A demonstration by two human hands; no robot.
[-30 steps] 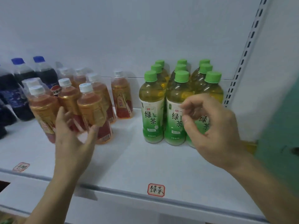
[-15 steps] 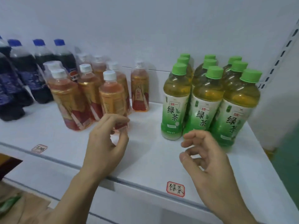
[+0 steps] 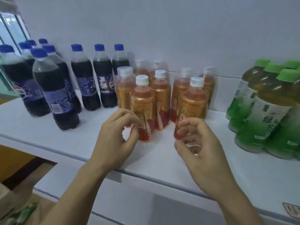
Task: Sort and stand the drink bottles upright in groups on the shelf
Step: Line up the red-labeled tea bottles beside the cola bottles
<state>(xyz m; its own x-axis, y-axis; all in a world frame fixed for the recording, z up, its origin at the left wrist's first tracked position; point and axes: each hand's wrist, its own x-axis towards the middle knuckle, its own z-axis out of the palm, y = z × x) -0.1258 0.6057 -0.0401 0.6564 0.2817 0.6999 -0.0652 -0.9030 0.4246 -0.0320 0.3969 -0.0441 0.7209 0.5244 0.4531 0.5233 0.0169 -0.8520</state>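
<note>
Several red tea bottles with white caps and gold labels stand upright mid-shelf. My left hand (image 3: 116, 133) hovers loosely curled, fingertips at the lower left side of the front tea bottle (image 3: 142, 104). My right hand (image 3: 198, 145) is loosely curled in front of the base of the right front tea bottle (image 3: 194, 103), which stands a little apart from the cluster. Neither hand wraps round a bottle. Dark cola bottles (image 3: 55, 88) with blue caps stand upright on the left. Green tea bottles (image 3: 266, 111) with green caps stand grouped on the right.
The white shelf (image 3: 90, 143) has a raised front edge with a red price tag (image 3: 292, 211) at the lower right. A white back wall closes off the shelf behind the bottles. Below left lies a brown floor or cardboard area (image 3: 14, 163).
My view has swung left, bringing the cola bottles in and pushing the green tea to the right edge. Both hands have moved forward to the front red tea bottles.
</note>
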